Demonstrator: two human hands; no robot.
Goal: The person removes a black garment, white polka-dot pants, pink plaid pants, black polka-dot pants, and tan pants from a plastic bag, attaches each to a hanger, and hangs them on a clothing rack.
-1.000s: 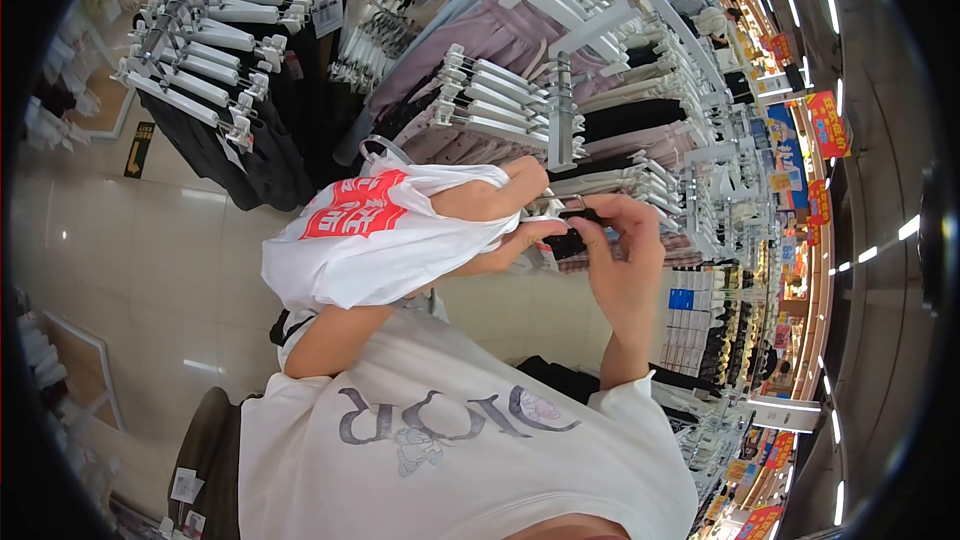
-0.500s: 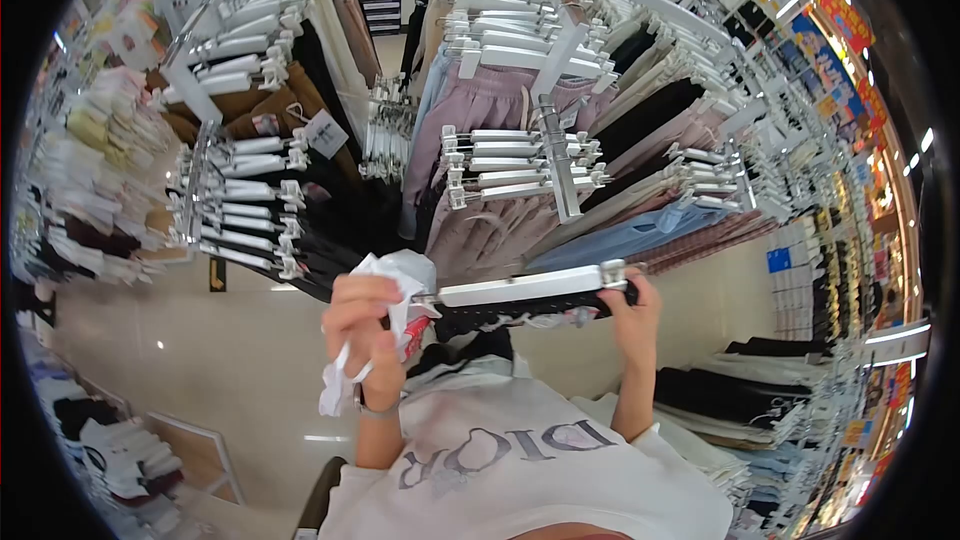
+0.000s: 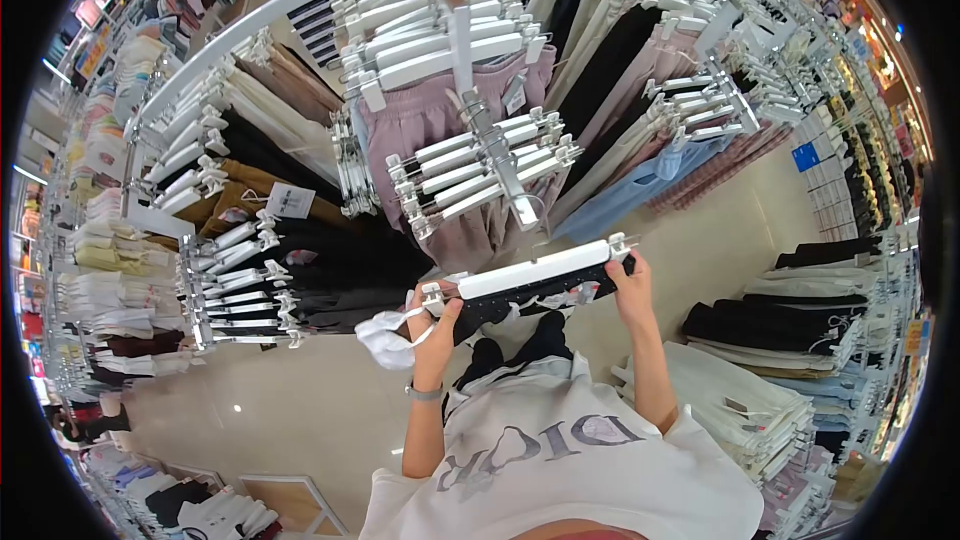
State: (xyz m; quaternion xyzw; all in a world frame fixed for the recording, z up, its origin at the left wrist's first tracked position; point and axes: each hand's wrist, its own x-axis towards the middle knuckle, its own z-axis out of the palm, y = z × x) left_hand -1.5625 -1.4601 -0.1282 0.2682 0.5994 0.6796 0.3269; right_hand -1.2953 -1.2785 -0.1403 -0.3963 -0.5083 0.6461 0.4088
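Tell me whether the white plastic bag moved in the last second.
Yes. Against the shirt print, the white plastic bag slid off the left forearm outward to the left hand, where it hangs bunched beside the hanger.

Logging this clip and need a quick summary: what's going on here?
A person stands among clothes racks in a shop, holding a white clip hanger roughly level in front of them. The left hand grips one end and also holds a white bag. The right hand grips the other end. A black garment is clipped to the hanger and hangs toward the person's body.
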